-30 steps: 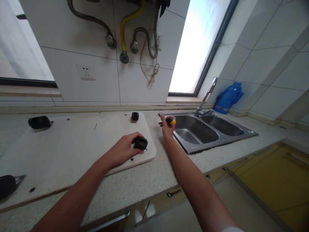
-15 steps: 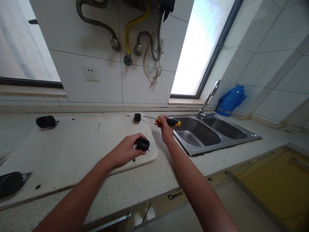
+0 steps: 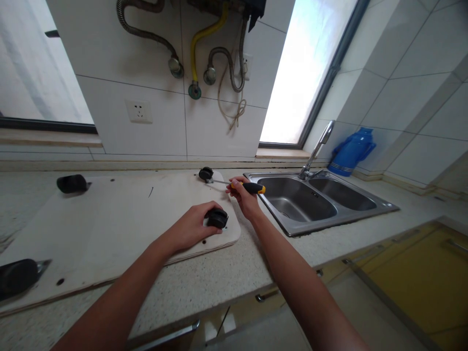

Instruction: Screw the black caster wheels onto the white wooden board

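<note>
head view: the left hand curls loosely over a black caster wheel at the near corner of a pale wooden board. the right hand, just beyond it, grips a screwdriver with a black-and-yellow handle, its thin metal shaft reaching a second caster at the far corner. right of that hand, a steel double sink with nothing visible in its smooth basins.

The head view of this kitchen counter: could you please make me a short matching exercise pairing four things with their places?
Things:
1. screwdriver
2. caster wheel
3. blue flask
4. power socket

Places:
A. on the tiled wall
B. under the left hand, on the white board
C. behind the sink, in the corner
D. in the right hand

Pairs: 1-D, 2-B, 3-C, 4-A
</note>
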Available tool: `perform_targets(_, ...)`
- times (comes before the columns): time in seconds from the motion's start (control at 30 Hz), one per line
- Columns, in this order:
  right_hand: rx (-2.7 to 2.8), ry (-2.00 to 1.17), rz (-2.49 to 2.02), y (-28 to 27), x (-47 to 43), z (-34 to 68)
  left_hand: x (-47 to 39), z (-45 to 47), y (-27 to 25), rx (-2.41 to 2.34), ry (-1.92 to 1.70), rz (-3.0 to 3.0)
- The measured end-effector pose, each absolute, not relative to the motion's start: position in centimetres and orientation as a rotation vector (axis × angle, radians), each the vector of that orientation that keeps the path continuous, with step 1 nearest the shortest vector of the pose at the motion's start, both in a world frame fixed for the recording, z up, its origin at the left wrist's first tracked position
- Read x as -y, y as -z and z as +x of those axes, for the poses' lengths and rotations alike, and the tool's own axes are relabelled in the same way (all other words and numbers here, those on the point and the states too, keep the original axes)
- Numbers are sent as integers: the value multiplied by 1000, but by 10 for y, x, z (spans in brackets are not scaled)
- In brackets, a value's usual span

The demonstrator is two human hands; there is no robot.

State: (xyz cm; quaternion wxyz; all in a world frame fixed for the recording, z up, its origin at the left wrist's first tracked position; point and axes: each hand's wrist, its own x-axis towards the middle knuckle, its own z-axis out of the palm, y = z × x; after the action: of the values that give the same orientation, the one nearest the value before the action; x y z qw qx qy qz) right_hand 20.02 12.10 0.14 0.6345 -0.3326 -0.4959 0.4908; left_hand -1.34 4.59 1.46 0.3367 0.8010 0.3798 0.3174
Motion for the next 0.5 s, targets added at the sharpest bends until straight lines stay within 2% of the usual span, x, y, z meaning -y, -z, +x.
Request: perform_targets(0.5, 1202, -1120, -743, 0, -117, 194, -47, -13, -14, -984, -828, 2110)
